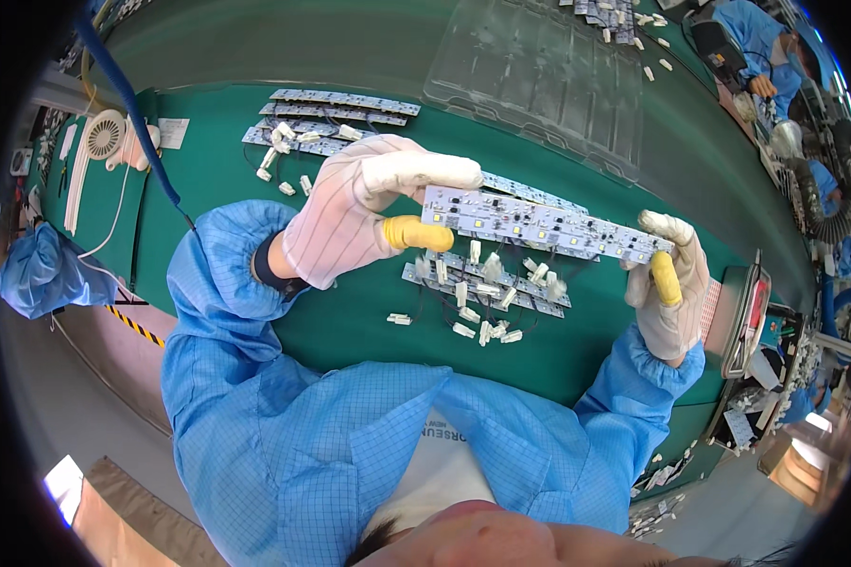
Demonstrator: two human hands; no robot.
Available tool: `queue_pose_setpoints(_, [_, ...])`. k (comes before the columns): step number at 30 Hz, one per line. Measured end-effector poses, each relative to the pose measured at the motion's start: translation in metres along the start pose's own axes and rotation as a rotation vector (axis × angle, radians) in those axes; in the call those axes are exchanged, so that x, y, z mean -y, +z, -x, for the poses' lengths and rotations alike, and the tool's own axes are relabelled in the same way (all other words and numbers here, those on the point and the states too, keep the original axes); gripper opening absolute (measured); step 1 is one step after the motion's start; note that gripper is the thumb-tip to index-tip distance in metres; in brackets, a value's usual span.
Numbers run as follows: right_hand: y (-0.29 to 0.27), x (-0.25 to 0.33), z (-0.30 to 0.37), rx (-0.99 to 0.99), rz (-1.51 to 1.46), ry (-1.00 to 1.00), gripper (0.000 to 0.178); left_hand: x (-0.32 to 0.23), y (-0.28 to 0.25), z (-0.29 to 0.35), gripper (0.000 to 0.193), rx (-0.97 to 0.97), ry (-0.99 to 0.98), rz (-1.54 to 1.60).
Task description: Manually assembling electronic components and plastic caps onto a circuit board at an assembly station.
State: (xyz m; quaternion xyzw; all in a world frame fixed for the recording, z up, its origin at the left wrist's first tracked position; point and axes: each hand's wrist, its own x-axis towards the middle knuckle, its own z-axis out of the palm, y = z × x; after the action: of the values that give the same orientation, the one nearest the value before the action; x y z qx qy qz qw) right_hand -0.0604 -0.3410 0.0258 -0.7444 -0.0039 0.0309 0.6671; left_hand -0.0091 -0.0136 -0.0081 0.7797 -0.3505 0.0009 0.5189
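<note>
A long white LED circuit board is held up level above the green bench, gripped at both ends. My left hand, in a white glove with a yellow thumb cover, pinches its left end. At the other end my right hand, gloved the same way, pinches the board between thumb and fingers. Below it on the mat lie more LED boards with black wires and white connectors. Another stack of LED boards lies beyond my left hand, its connectors hanging toward me.
A clear plastic tray lies past the mat's far edge. A small white fan stands at the left, near a blue hose. On the right is a tilted device with a red edge. A co-worker sits at the far right.
</note>
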Motion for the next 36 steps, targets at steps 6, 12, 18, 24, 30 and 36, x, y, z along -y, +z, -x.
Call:
queue_pose_setpoints(6, [0.002,0.0,0.001,0.008,-0.034,-0.06,0.035,-0.002,-0.004,-0.001,0.057,-0.009,0.044,-0.039])
queue_pose_setpoints(12, [-0.001,-0.001,0.001,0.035,-0.073,-0.047,0.044,0.002,0.005,-0.002,0.049,-0.184,0.035,0.026])
queue_pose_setpoints(18, [-0.006,0.002,0.003,0.08,-0.079,0.006,0.046,0.001,0.003,-0.007,0.048,-0.186,0.115,0.031])
queue_pose_setpoints(24, [-0.002,0.001,0.004,0.041,-0.071,0.021,0.048,0.003,0.0,-0.003,0.058,-0.024,0.068,0.16])
queue_pose_setpoints(30, [-0.003,0.003,0.005,0.06,0.026,0.038,0.056,0.01,0.016,0.002,0.044,-0.122,-0.187,0.649])
queue_pose_setpoints(36, [-0.069,-0.078,0.015,-0.23,1.152,-0.026,0.094,-0.001,0.013,0.002,0.043,-0.114,-0.265,0.629])
